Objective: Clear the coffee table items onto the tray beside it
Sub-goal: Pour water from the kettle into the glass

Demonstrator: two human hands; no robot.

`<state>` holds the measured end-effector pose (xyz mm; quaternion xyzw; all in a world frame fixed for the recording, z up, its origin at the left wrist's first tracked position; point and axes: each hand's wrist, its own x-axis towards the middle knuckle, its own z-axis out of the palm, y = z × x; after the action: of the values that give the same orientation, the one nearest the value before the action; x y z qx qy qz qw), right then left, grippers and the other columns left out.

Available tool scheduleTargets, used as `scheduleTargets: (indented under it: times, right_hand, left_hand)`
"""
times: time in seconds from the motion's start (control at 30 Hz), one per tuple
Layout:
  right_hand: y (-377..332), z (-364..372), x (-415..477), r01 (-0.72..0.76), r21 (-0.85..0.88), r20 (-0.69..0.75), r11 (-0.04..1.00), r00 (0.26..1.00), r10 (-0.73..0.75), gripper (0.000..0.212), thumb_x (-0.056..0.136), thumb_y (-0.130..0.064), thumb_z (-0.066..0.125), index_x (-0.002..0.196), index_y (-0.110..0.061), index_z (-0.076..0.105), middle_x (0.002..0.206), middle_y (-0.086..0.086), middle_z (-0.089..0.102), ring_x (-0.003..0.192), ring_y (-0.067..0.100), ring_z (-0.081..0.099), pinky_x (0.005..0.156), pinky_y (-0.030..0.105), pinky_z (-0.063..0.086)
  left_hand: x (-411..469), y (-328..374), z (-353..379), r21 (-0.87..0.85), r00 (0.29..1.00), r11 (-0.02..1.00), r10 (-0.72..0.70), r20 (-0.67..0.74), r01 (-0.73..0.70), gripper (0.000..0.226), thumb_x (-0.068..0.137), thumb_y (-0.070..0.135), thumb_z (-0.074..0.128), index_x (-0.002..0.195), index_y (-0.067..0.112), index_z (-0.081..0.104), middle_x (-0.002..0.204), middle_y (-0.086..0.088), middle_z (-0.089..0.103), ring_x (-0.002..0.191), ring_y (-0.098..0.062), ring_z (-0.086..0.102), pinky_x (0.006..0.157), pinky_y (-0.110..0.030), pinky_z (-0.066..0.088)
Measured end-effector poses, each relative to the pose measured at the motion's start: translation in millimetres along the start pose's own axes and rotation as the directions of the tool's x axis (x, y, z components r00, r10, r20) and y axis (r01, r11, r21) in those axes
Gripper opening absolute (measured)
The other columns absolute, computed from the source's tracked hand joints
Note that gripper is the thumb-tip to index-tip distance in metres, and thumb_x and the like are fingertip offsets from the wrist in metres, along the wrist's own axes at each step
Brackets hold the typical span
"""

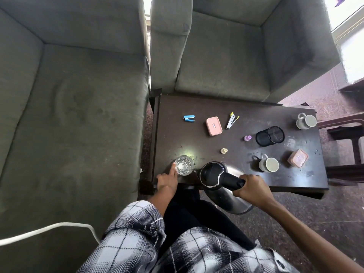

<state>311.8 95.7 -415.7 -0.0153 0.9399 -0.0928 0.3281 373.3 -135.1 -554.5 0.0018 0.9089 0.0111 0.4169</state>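
Note:
My right hand (251, 187) grips the black handle of a steel kettle (220, 180), held tilted at the near edge of the dark coffee table (197, 140). My left hand (167, 181) holds a clear glass (184, 165) at the table's near left corner, thumb along its side. Further back lie a blue stapler (189, 118), a pink box (214, 126), a white and yellow stapler (232, 120), a purple cap (247, 138) and a cream cap (224, 150). To the right are a black mesh cup (269, 136), two grey mugs (268, 164) (306, 121) and a pink lidded box (297, 158). No tray shows.
Grey sofas stand to the left (69, 115) and behind the table (236, 56). A white cable (49, 230) crosses the left sofa's front. A wooden chair frame (344, 134) stands at the table's right end. Speckled floor lies to the right.

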Motion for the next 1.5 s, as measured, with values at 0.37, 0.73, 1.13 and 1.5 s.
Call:
scheduleTargets:
  times: [0.37,0.73,1.13,1.5]
  right_hand:
    - [-3.8,-0.2,-0.7,0.008,0.022,0.007,1.000,1.000,-0.008,0.033,0.059,-0.024,0.070,0.049,-0.023,0.039,0.048,-0.006,0.043,0.058,0.024,0.049,0.045,0.024,0.029]
    - [-3.6,0.6,0.3,0.002,0.027,0.014,1.000,1.000,-0.002,0.030,0.058,-0.026,0.070,0.050,-0.023,0.041,0.050,-0.006,0.046,0.061,0.024,0.052,0.045,0.024,0.030]
    - [-2.5,0.2,-0.2,-0.001,0.017,0.001,1.000,1.000,0.001,0.019,0.058,-0.025,0.070,0.060,-0.017,0.053,0.053,-0.002,0.050,0.062,0.024,0.054,0.046,0.025,0.032]
    - [-1.7,-3.0,-1.5,-0.021,0.033,0.019,0.999,1.000,0.020,0.026,0.058,-0.024,0.070,0.053,-0.019,0.045,0.053,-0.002,0.048,0.061,0.025,0.052,0.049,0.026,0.034]
  left_hand:
    - [1.4,0.3,4.9,0.015,1.000,1.000,-0.022,0.017,0.021,0.074,0.092,0.005,0.046,0.150,0.016,0.000,0.156,0.002,-0.024,0.116,-0.029,0.049,0.092,-0.038,0.045]
    - [1.1,0.2,6.9,0.002,1.000,1.000,-0.023,0.019,0.023,0.075,0.092,0.003,0.045,0.150,0.016,-0.001,0.155,0.002,-0.026,0.115,-0.029,0.051,0.092,-0.038,0.044]
    - [2.4,0.5,7.5,-0.011,0.999,0.999,-0.032,0.026,0.032,0.080,0.090,0.003,0.050,0.150,0.016,-0.002,0.154,0.002,-0.028,0.114,-0.027,0.052,0.093,-0.038,0.044]
    - [2.8,1.6,6.5,-0.007,0.999,0.999,-0.038,0.028,0.038,0.078,0.091,0.005,0.049,0.150,0.016,-0.001,0.155,0.003,-0.027,0.113,-0.026,0.053,0.090,-0.035,0.044]
